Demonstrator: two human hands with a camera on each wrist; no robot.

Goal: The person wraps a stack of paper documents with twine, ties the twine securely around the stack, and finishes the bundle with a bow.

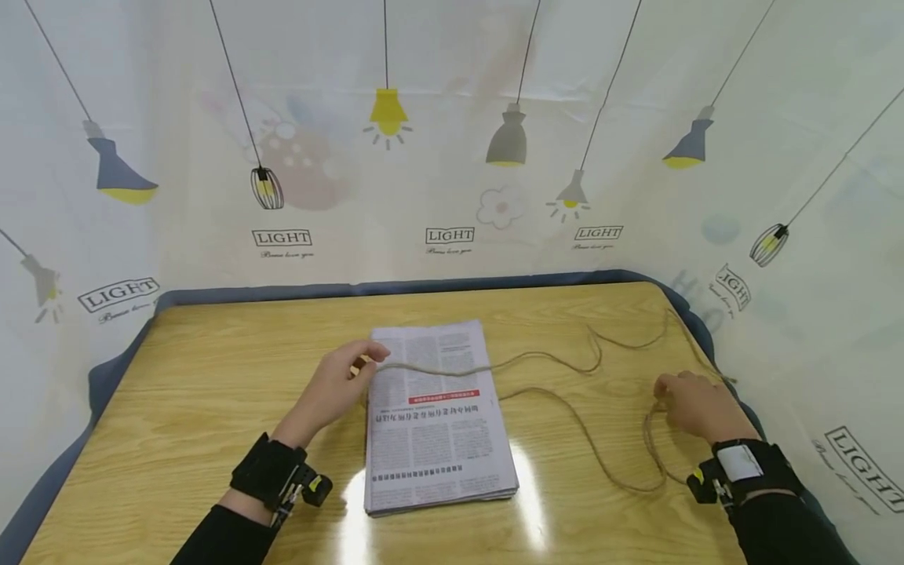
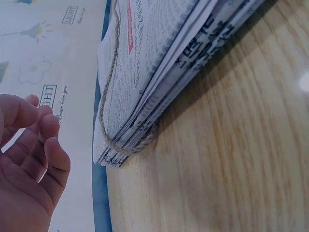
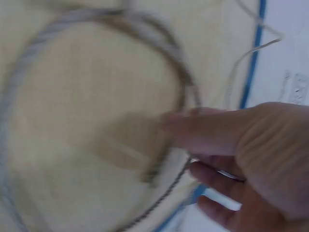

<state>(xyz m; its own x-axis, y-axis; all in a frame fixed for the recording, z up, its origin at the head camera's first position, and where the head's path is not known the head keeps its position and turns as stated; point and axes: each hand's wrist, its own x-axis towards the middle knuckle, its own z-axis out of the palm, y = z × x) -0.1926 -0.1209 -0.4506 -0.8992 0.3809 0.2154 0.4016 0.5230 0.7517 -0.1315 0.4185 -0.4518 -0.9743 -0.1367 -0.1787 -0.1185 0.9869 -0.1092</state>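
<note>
Centrally placed newspaper stack (image 1: 445,449): flat, rectangular, layered sheets of grey printed paper, red strip (image 1: 443,397) on top, lying on the table (image 1: 233,353).
Rope (image 3: 79,15): slender, twisted tan fibre, passing round the stack's left edge.
Table: glossy, yellowish wood grain.
Left hand (image 1: 339,386): empty, fingers loosely bent, beside the stack.
Right hand (image 1: 698,404): pinching the rope.

A wood-grained table (image 1: 233,377) catches two streaks of glare (image 1: 530,498), and a white cloth (image 1: 452,47) rises beyond its far edge and along both sides, with a dark blue band (image 1: 297,296) between. Printed on the cloth are hanging lights, among them a blue lamp (image 1: 122,166), a cage lamp (image 1: 267,188), a yellow lamp (image 1: 388,112) and a grey lamp (image 1: 507,140). Boxed LIGHT labels (image 1: 282,238) sit lower, a pale flower (image 1: 500,207) above and between two of them
</note>
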